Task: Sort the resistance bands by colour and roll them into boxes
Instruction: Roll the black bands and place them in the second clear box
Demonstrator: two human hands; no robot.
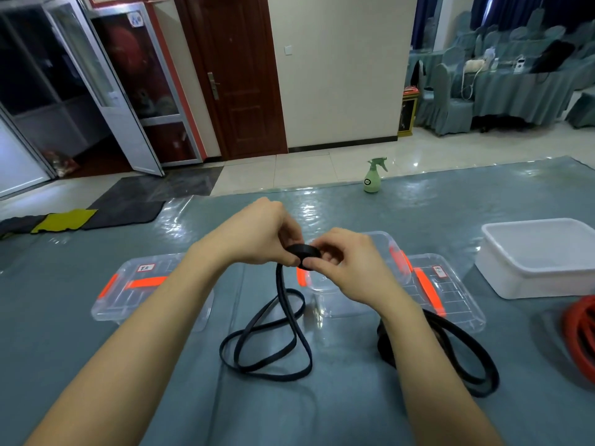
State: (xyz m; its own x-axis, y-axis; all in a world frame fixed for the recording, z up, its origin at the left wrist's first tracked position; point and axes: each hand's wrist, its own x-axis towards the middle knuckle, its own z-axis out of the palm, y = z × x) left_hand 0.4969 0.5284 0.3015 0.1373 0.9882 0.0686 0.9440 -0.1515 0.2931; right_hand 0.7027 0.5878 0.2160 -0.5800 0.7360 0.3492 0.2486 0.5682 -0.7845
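Together, left hand (257, 231) and right hand (349, 265) meet raised above the surface (354, 413), fingers (291, 260) pinching the black band (273, 342) coil

Bare bench (48, 317) runs along the near left, and again beyond the boxes up to a spray bottle (373, 175). The left box (128, 294), middle box (386, 239) and right box (457, 297) bar the centre (one gap, left of middle). A white tub (541, 255) and red bands (582, 336) close the right. A black band (267, 342) and a second black band (467, 358) sprawl in front.

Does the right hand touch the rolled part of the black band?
Touching. The head view shows the right hand pinching the rolled black band with thumb and fingers.
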